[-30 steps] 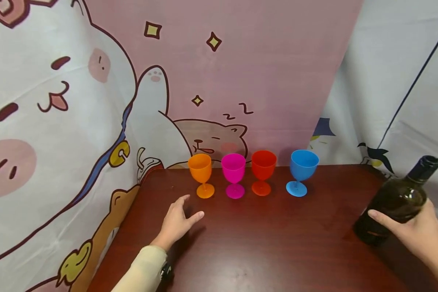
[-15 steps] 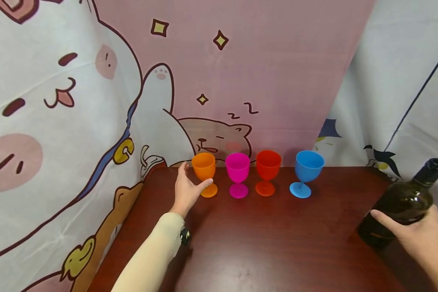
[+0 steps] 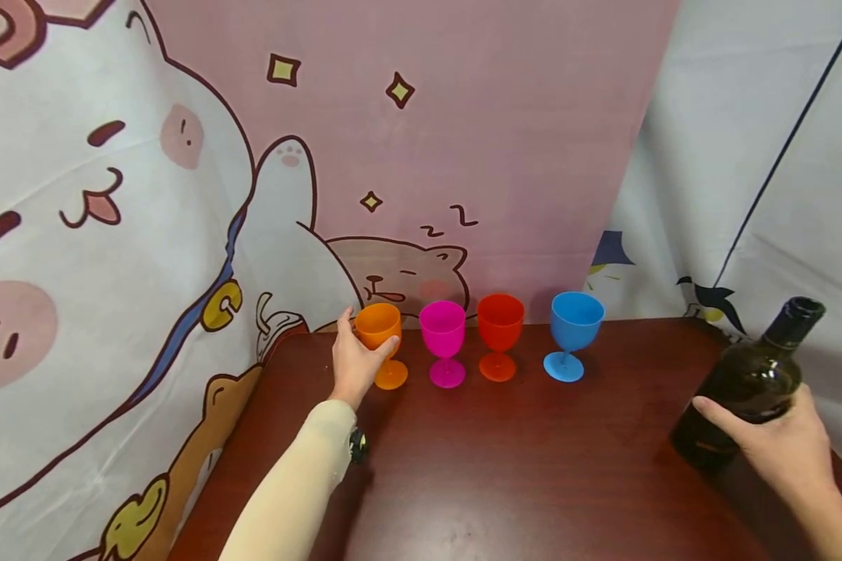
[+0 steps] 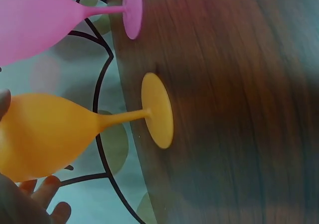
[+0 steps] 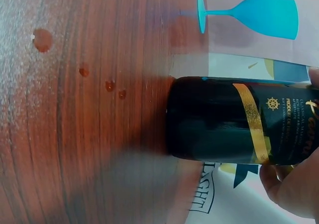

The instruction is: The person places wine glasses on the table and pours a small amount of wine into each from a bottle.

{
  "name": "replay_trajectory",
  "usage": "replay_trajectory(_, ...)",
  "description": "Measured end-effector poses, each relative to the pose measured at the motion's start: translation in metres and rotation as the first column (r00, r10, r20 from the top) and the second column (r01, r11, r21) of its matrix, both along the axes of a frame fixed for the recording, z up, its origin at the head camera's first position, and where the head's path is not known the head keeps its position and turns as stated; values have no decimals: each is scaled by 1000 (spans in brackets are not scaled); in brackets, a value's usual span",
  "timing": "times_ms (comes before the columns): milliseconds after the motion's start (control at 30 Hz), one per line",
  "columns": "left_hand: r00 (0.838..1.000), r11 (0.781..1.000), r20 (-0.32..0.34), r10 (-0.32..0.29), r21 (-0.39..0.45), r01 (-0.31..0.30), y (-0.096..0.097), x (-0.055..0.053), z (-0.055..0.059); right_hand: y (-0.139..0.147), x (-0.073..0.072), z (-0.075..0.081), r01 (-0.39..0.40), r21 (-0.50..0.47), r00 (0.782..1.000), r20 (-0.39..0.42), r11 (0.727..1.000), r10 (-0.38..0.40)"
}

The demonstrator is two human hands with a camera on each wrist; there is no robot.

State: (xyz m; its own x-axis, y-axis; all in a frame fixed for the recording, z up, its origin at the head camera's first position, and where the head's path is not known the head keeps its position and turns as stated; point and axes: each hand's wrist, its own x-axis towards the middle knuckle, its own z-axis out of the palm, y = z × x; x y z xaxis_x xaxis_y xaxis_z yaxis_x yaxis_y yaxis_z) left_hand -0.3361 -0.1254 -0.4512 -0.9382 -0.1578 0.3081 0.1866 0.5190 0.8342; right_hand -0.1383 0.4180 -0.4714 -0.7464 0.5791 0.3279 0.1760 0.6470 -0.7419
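My left hand is at the orange goblet, thumb on the near right of the bowl and fingers round its left side. In the left wrist view the thumb tip shows at the bowl's upper edge, with curled fingertips below it; the goblet's round foot shows whole. My right hand grips a dark wine bottle round its body, the neck tilted up and to the right. A gold band crosses the bottle's label in the right wrist view.
A magenta goblet, a red goblet and a blue goblet stand in a row along the back of the brown table. Drops of liquid lie on the tabletop. A cartoon-printed cloth hangs behind.
My left hand has reached forward from in front of the orange goblet to its bowl and closed round it. The right hand keeps the bottle in much the same place; the head view shifts slightly.
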Motion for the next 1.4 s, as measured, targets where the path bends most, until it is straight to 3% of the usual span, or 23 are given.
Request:
replay_trajectory(233, 998, 997, 1, -58, -40, 58, -2, -2, 3, 2, 2, 2, 25, -14, 1000, 6, 1000, -25)
replay_trajectory(467, 998, 999, 28, -47, 22, 47, -3, 2, 2, -3, -2, 1, 9, -14, 999, 37, 1000, -9)
replay_trajectory(600, 999, 999, 16, -45, 29, 44, -5, 14, 0, -4, -4, 0, -2, -27, 1000, 22, 1000, 3)
replay_trajectory(733, 997, 996, 2, -83, 24, 83, -4, 34, -1, -1, -5, 3, -64, -27, 998, -26, 998, 64)
replay_trajectory(867, 991, 990, 13, -135, 40, 135, 1, 53, -2, -2, -11, 13, -112, 84, 994, -9, 990, 113)
replay_trajectory(1000, 983, 983, 23, -181, 42, 180, 12, 64, 0, -13, -18, 28, -151, 189, 988, 54, 970, 143)
replay_trajectory(1233, 962, 962, 33, -270, 47, 268, 31, 77, -2, -47, -31, 62, -241, 274, 970, 40, 931, 240)
replay_trajectory(1333, 950, 950, 30, -311, 49, 309, 40, 82, -2, -61, -38, 81, -291, 359, 954, 35, 887, 299)
replay_trajectory(1400, 940, 940, 29, -340, 45, 339, 45, 84, -2, -71, -41, 92, -317, 445, 939, 21, 837, 344)
